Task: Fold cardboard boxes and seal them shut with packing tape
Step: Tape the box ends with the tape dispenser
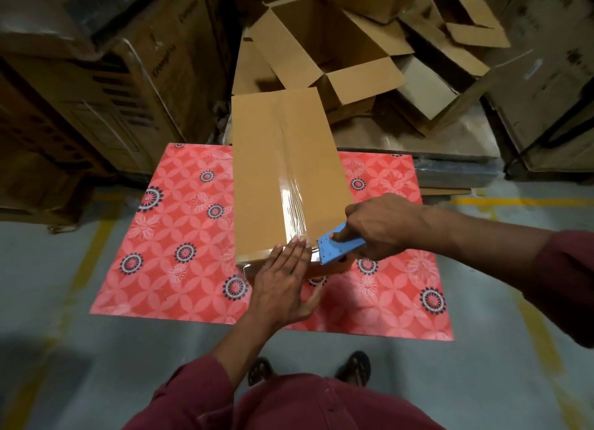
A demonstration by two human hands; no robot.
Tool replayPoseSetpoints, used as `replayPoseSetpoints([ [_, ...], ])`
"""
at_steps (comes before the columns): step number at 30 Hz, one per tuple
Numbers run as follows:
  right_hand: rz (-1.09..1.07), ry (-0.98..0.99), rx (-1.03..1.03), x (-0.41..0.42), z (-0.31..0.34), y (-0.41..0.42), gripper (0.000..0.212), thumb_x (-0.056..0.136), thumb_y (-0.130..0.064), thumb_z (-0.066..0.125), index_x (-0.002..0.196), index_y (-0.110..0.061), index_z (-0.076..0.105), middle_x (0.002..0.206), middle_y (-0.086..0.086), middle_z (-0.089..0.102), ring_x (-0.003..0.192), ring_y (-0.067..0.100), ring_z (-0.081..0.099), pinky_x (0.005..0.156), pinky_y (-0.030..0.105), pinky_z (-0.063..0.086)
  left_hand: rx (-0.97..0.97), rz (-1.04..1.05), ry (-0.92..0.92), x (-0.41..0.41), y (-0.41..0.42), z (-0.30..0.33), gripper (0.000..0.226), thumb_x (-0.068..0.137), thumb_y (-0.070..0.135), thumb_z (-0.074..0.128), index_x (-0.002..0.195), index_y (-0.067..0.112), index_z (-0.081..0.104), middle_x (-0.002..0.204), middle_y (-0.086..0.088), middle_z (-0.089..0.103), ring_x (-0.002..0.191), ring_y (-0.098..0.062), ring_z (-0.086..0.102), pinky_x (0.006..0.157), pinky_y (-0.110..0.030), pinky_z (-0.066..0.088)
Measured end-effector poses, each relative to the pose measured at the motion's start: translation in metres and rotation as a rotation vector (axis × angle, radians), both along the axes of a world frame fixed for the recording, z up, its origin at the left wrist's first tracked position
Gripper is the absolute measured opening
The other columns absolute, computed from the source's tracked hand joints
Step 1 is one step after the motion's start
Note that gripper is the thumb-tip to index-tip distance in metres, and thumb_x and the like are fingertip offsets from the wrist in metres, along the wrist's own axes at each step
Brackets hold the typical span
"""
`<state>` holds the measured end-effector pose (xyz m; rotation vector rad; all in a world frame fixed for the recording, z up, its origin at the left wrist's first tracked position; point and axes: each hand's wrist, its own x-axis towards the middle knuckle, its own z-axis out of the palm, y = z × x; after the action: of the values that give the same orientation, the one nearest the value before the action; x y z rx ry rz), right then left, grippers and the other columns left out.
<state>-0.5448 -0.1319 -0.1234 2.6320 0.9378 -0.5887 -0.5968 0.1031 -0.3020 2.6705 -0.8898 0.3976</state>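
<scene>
The box [283, 175] is plain brown cardboard, long and rectangular, closed, lying flat with its length running from 6 toward 12 o'clock. A strip of clear glossy tape [291, 191] runs along its centre seam, wrinkled and shining near the 6 o'clock end, where it wraps over the edge. The blue tape dispenser [337, 248] sits at the box's 5 o'clock corner, tilted, touching the near edge.

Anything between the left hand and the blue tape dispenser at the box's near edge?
Head view: only the clear tape strip running from dispenser under the left hand on the box.
</scene>
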Motion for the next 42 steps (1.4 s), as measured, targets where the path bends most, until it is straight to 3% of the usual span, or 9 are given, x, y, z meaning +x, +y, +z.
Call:
replayPoseSetpoints([
  [7, -0.028, 0.066, 0.026, 0.004, 0.014, -0.017, 0.056, 0.093, -0.061, 0.055, 0.147, -0.054, 0.045, 0.111, -0.004, 0.062, 0.103, 0.023, 0.064, 0.069, 0.038, 0.057, -0.004, -0.034, -0.014, -0.001, 0.003, -0.001, 0.082, 0.096, 0.058, 0.045, 0.154, 0.001, 0.047, 0.164, -0.014, 0.041, 0.155, -0.024, 0.034, 0.123, -0.050, 0.034],
  [10, -0.075, 0.086, 0.016, 0.004, 0.011, -0.031, 0.056, 0.091, -0.061, 0.058, 0.146, -0.055, 0.046, 0.109, -0.009, 0.062, 0.101, 0.020, 0.064, 0.073, 0.038, 0.058, 0.000, -0.035, 0.010, -0.002, 0.002, 0.000, 0.083, 0.098, 0.061, 0.038, 0.156, 0.003, 0.044, 0.165, -0.012, 0.039, 0.156, -0.023, 0.031, 0.124, -0.049, 0.032],
  [16, -0.211, 0.112, -0.064, 0.004, 0.024, -0.088, 0.059, 0.087, -0.061, 0.061, 0.144, -0.057, 0.047, 0.110, -0.007, 0.063, 0.102, 0.020, 0.065, 0.075, 0.033, 0.054, -0.003, -0.044, 0.004, -0.001, 0.005, -0.004, 0.087, 0.088, 0.054, 0.057, 0.157, 0.003, 0.042, 0.166, -0.012, 0.036, 0.157, -0.024, 0.030, 0.126, -0.050, 0.029],
  [22, -0.343, 0.141, 0.008, -0.008, 0.016, -0.123, 0.078, 0.063, -0.082, 0.043, 0.139, -0.067, 0.044, 0.110, -0.013, 0.065, 0.094, 0.018, 0.065, 0.077, 0.043, 0.058, 0.005, -0.038, 0.024, -0.002, 0.001, -0.005, 0.090, 0.084, 0.051, 0.063, 0.158, 0.004, 0.041, 0.166, -0.013, 0.037, 0.157, -0.025, 0.029, 0.126, -0.051, 0.028],
  [26, -0.340, 0.101, 0.049, -0.006, 0.025, -0.132, 0.061, 0.082, -0.070, 0.063, 0.141, -0.065, 0.045, 0.115, -0.012, 0.066, 0.091, 0.016, 0.064, 0.074, 0.039, 0.056, 0.004, -0.029, 0.044, -0.003, 0.001, -0.006, 0.091, 0.083, 0.051, 0.064, 0.158, 0.003, 0.041, 0.166, -0.013, 0.038, 0.157, -0.024, 0.030, 0.127, -0.050, 0.027],
  [31, -0.251, 0.026, 0.004, -0.006, 0.036, -0.137, 0.059, 0.086, -0.069, 0.063, 0.142, -0.062, 0.046, 0.110, -0.011, 0.067, 0.090, 0.013, 0.066, 0.058, 0.026, 0.035, 0.015, -0.010, 0.039, -0.003, -0.001, -0.005, 0.092, 0.083, 0.051, 0.064, 0.158, 0.004, 0.041, 0.166, -0.013, 0.037, 0.157, -0.024, 0.030, 0.126, -0.051, 0.028],
  [35, -0.292, 0.089, -0.044, -0.009, 0.019, -0.130, 0.060, 0.082, -0.068, 0.061, 0.140, -0.064, 0.046, 0.113, -0.012, 0.067, 0.098, 0.016, 0.066, 0.071, 0.035, 0.055, 0.038, -0.023, 0.025, -0.006, -0.003, -0.006, 0.096, 0.081, 0.050, 0.067, 0.159, 0.003, 0.038, 0.168, -0.014, 0.032, 0.158, -0.027, 0.027, 0.125, -0.054, 0.028],
  [38, -0.331, 0.096, -0.034, -0.006, 0.006, -0.126, 0.059, 0.083, -0.062, 0.063, 0.140, -0.060, 0.051, 0.112, -0.010, 0.067, 0.100, 0.018, 0.066, 0.076, 0.037, 0.057, 0.051, -0.019, 0.016, -0.008, -0.004, -0.005, 0.098, 0.079, 0.050, 0.069, 0.159, 0.003, 0.037, 0.169, -0.015, 0.031, 0.158, -0.028, 0.025, 0.124, -0.055, 0.029],
  [42, -0.370, 0.109, 0.014, -0.005, 0.009, -0.137, 0.059, 0.084, -0.062, 0.065, 0.141, -0.060, 0.051, 0.087, -0.016, 0.056, 0.078, 0.013, 0.056, 0.071, 0.039, 0.056, 0.043, -0.009, 0.026, -0.009, -0.003, -0.005, 0.096, 0.080, 0.049, 0.068, 0.158, 0.002, 0.039, 0.168, -0.015, 0.033, 0.158, -0.027, 0.027, 0.123, -0.056, 0.031],
])
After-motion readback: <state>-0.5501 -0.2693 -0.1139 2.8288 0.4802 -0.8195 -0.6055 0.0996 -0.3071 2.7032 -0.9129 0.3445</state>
